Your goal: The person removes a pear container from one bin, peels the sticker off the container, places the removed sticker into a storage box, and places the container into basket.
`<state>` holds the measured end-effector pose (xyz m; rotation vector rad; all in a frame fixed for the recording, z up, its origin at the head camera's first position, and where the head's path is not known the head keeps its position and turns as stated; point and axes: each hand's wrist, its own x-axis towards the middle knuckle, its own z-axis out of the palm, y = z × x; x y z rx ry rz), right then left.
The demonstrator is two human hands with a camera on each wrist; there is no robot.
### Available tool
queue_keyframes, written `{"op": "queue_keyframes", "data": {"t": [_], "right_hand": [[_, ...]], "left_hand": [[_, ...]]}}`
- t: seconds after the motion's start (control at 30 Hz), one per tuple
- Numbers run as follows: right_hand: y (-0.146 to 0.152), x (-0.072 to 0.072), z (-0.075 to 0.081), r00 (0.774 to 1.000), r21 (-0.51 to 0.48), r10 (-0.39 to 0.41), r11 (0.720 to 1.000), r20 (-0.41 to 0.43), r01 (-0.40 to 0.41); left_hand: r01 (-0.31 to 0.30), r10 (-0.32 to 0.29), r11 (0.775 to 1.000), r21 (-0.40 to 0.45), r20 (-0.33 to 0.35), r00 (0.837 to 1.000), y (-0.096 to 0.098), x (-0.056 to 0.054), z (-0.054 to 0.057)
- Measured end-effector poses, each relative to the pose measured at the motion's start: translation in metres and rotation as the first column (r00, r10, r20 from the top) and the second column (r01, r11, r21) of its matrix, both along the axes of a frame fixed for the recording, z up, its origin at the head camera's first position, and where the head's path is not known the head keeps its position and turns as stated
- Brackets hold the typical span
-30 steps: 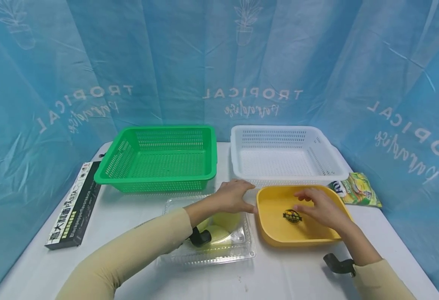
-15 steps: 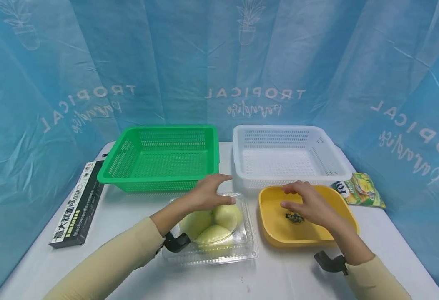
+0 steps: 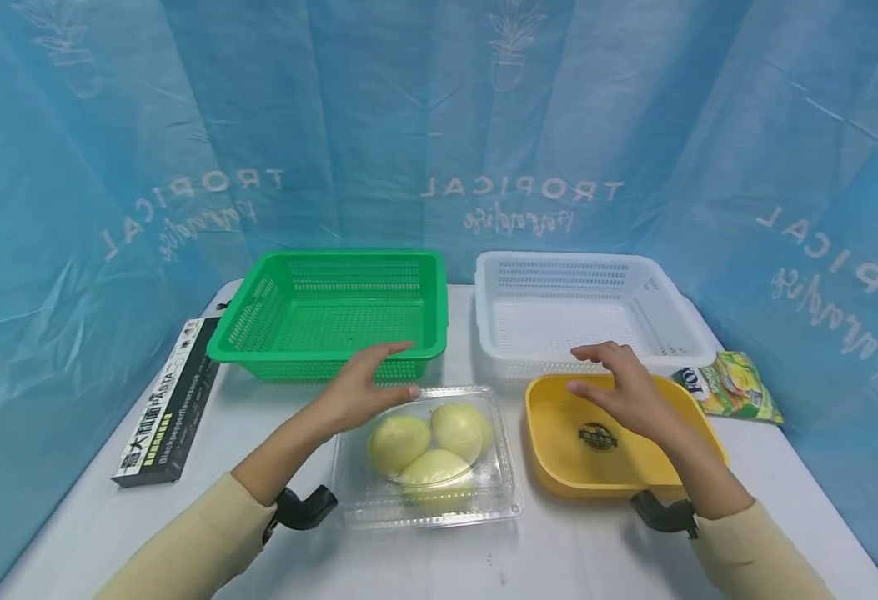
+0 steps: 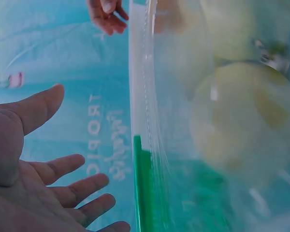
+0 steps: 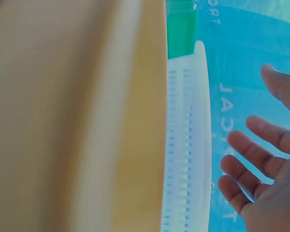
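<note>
Above the left edge of a clear plastic clamshell box (image 3: pixel 469 508), my left hand (image 3: pixel 359 392) is held with fingers spread and nothing in them. Several pale yellow-green round fruits (image 3: pixel 431 468) lie inside the box, seen through its lid. My right hand (image 3: pixel 626 392) hovers over a yellow tray (image 3: pixel 551 475) that bears a dark printed logo, its fingers loosely bent around air. In the left wrist view the left palm (image 4: pixel 48 193) shows bare beside the box wall. The right wrist view has the right fingers (image 5: pixel 251 169) apart, holding nothing.
A green basket (image 3: pixel 326 369) and a white basket (image 3: pixel 499 362) stand at the back. A black pasta box (image 3: pixel 183 425) lies at the left, and a green-yellow packet (image 3: pixel 742 387) lies partly behind the yellow tray. A blue curtain (image 3: pixel 378 100) surrounds the table.
My left hand has moved left from beside the yellow tray, across the clamshell box to its left side, uncovering the fruits. My right hand has shifted slightly up and left over the tray.
</note>
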<state>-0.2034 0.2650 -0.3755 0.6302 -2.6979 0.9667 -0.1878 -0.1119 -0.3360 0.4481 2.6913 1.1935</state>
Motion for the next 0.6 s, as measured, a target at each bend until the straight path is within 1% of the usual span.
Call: {"op": "queue_keyframes", "data": {"t": [0.13, 0.2, 0.27, 0.4, 0.5, 0.6], "right_hand": [[0.011, -0.001, 0.007, 0.997, -0.008, -0.054, 0.998, 0.053, 0.055], [0.016, -0.003, 0.011, 0.995, -0.013, -0.083, 0.996, 0.062, 0.084], [0.021, -0.004, 0.014, 0.992, -0.016, -0.112, 0.993, 0.057, 0.113], [0.033, -0.007, 0.020, 0.986, -0.025, -0.160, 0.987, 0.047, 0.161], [0.042, -0.010, 0.023, 0.979, -0.015, -0.198, 0.980, 0.045, 0.199], [0.053, -0.013, 0.024, 0.969, 0.007, -0.242, 0.970, 0.051, 0.242]], "left_hand": [[-0.054, 0.053, 0.998, 0.025, 0.012, 0.999, -0.018, 0.009, -0.003], [-0.078, 0.078, 0.996, 0.039, 0.017, 0.997, -0.026, 0.015, -0.004], [-0.109, 0.107, 0.993, 0.055, 0.023, 0.994, -0.033, 0.021, -0.006], [-0.153, 0.153, 0.985, 0.075, 0.006, 0.988, -0.046, 0.034, -0.008], [-0.189, 0.190, 0.979, 0.073, -0.004, 0.982, -0.055, 0.043, -0.011], [-0.227, 0.228, 0.971, 0.072, 0.003, 0.974, -0.061, 0.050, -0.016]]}}
